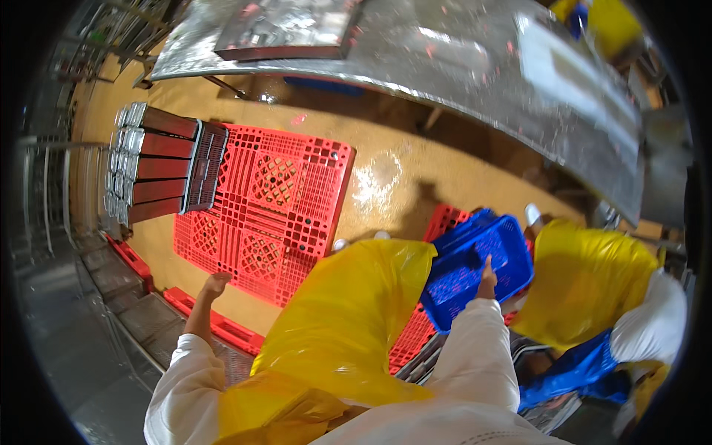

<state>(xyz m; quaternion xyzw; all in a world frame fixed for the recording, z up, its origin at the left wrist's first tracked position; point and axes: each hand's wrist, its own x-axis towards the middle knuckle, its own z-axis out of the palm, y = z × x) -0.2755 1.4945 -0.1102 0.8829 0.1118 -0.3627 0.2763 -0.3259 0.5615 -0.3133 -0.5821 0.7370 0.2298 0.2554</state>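
My left hand (215, 284) is held out over the near left edge of a red plastic pallet (343, 178), its fingers loosely stretched and nothing visible in them. My right hand (487, 280) is over a blue plastic crate (513, 271); a finger points away from me, and I see no grip on the rim. Another blue crate seems to sit under or beside that one, partly covered. These crates are above a second red pallet (411, 343), largely hidden by my yellow apron (341, 304).
Metal trays or moulds (159, 167) stand beside a grey crate (204, 167) at the first pallet's left end. A steel table (415, 55) crosses the far side. A co-worker in a yellow apron (586, 285) is close at right. Wet patches (378, 182) shine on the floor.
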